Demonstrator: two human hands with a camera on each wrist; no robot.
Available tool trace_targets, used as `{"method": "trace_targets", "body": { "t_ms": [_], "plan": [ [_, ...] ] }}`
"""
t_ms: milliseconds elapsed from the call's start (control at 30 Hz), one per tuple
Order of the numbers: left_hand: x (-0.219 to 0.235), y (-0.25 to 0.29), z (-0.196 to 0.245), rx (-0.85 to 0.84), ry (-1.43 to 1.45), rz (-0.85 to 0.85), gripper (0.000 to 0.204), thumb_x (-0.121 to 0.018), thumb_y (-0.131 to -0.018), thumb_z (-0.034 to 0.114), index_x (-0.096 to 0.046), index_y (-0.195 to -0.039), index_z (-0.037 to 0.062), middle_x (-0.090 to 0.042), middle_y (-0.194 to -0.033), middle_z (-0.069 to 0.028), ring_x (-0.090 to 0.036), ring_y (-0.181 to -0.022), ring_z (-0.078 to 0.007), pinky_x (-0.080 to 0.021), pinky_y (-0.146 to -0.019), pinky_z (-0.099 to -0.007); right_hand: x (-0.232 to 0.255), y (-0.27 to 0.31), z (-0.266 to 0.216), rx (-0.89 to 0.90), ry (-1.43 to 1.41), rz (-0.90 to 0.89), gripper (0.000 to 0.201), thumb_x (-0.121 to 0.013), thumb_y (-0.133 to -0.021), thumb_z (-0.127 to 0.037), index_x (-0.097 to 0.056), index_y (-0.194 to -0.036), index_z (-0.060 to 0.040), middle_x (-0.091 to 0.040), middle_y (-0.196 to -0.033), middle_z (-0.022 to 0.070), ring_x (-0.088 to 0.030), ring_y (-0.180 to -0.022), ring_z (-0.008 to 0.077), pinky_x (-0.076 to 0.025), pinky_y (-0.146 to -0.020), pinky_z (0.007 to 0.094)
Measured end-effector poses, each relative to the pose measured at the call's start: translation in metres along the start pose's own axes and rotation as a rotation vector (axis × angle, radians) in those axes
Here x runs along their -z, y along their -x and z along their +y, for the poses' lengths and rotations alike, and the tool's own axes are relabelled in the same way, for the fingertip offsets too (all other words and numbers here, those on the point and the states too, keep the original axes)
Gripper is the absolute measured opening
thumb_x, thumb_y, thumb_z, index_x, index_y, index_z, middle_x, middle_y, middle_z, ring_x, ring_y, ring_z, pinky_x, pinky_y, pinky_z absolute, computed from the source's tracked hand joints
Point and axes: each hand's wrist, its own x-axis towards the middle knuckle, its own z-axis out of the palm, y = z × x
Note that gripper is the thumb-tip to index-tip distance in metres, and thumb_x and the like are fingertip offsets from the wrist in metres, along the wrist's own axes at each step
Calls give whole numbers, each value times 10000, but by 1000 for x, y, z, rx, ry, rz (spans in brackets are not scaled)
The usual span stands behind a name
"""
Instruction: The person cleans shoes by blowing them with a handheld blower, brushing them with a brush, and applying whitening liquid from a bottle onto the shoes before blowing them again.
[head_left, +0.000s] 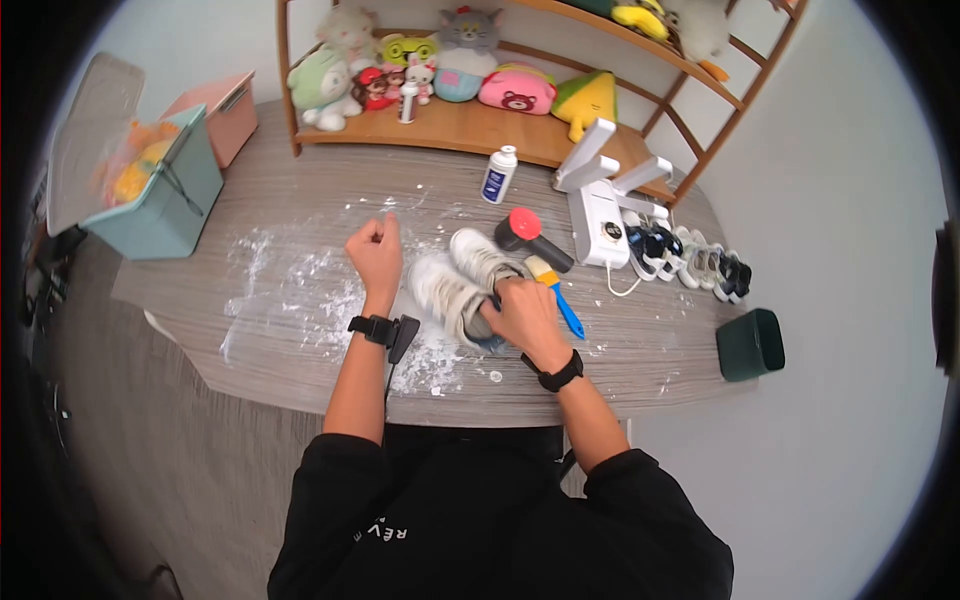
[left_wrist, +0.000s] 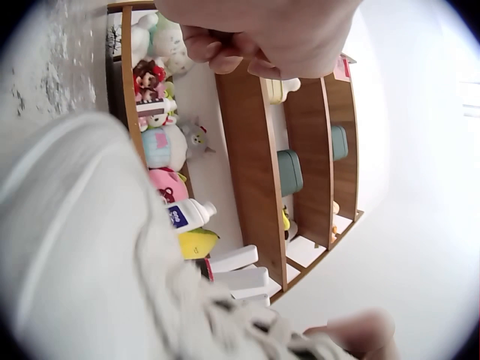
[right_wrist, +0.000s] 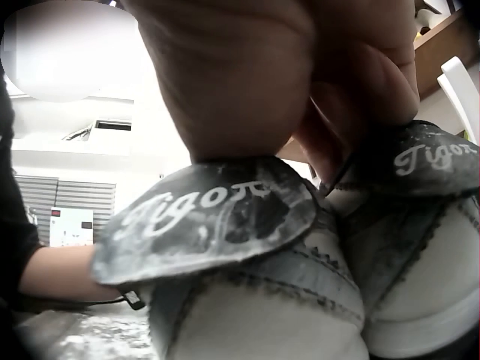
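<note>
Two white shoes stand side by side on the table, the nearer one (head_left: 438, 288) beside the farther one (head_left: 473, 251). My right hand (head_left: 528, 315) grips both at their heel ends, thumb at one and fingers at the other. In the right wrist view, that hand (right_wrist: 232, 75) is above two dark lettered heel tabs (right_wrist: 217, 214). My left hand (head_left: 376, 262) is raised left of the shoes, fingers curled and holding nothing. The left wrist view shows the curled left hand (left_wrist: 277, 34) beyond a blurred white shoe (left_wrist: 79, 247).
White powder (head_left: 430, 365) is scattered over the table. Behind the shoes are a white bottle (head_left: 498, 176), a black-and-red brush (head_left: 520, 228) and a blue-handled brush (head_left: 567, 308). A white rack device (head_left: 600, 225) and more shoes stand right, near a dark bin (head_left: 745, 348); storage boxes (head_left: 165, 215) stand left.
</note>
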Motion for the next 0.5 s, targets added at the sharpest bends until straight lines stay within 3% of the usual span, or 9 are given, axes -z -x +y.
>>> {"method": "trace_targets", "body": {
  "t_ms": [67, 133, 200, 267, 300, 367, 400, 500],
  "plan": [
    [-1, -4, 4, 77, 104, -23, 473, -720, -924, 99, -413, -573, 26, -373, -550, 65, -318, -575, -41, -243, -502, -292, 0, -11, -4, -18, 17, 45, 244, -746, -813, -232, -711, -764, 5, -698, -748, 183, -681, -636, 378, -539, -602, 444],
    [0, -5, 3, 75, 57, -28, 472, -723, -922, 111, -421, -572, 17, -379, -547, 57, -323, -573, -43, -249, -500, -294, 24, -11, 7, -146, -417, 122, 237, -757, -860, -234, -756, -849, 3, -706, -739, 175, -686, -605, 358, -546, -598, 407],
    [-1, -4, 2, 84, 13, -51, 472, -725, -920, 124, -429, -572, 8, -384, -543, 49, -328, -570, -46, -255, -498, -297, 23, -13, 61, -231, -372, 247, 250, -787, -863, -225, -772, -952, 8, -722, -781, 178, -702, -647, 326, -553, -628, 374],
    [-2, 0, 9, 109, 3, -161, 454, -725, -923, 150, -462, -585, -3, -408, -540, 30, -344, -557, -56, -270, -492, -303, 29, -24, 109, -158, -109, 249, 322, -809, -847, -211, -743, -1049, 31, -738, -862, 196, -721, -741, 339, -563, -682, 389],
    [-2, 1, 8, 115, 0, -152, 454, -725, -923, 150, -462, -585, -3, -408, -540, 30, -344, -557, -56, -270, -492, -303, 26, -29, 126, -151, -110, 240, 322, -809, -847, -211, -743, -1049, 31, -738, -862, 196, -721, -741, 339, -563, -682, 389],
    [-2, 0, 8, 59, -86, -252, 425, -717, -928, 156, -496, -601, -1, -438, -539, 9, -368, -548, -64, -287, -488, -307, 14, -39, 146, 40, -65, 148, 434, -833, -826, -224, -703, -1138, 48, -734, -940, 233, -722, -838, 355, -564, -734, 415],
    [-1, -1, 8, 60, -98, -245, 425, -717, -928, 156, -496, -601, -1, -438, -539, 9, -368, -548, -64, -287, -488, -307, 9, -45, 146, 47, -75, 143, 434, -833, -826, -224, -703, -1138, 48, -734, -940, 233, -722, -838, 355, -564, -734, 415],
    [0, -2, 13, 58, -108, -297, 374, -718, -930, 164, -564, -636, -8, -477, -537, -17, -392, -554, -61, -330, -503, -290, -6, -54, 145, -219, -281, -164, 485, -818, -834, -251, -670, -1179, 56, -712, -1001, 290, -695, -930, 434, -546, -815, 471]
  ]
}}
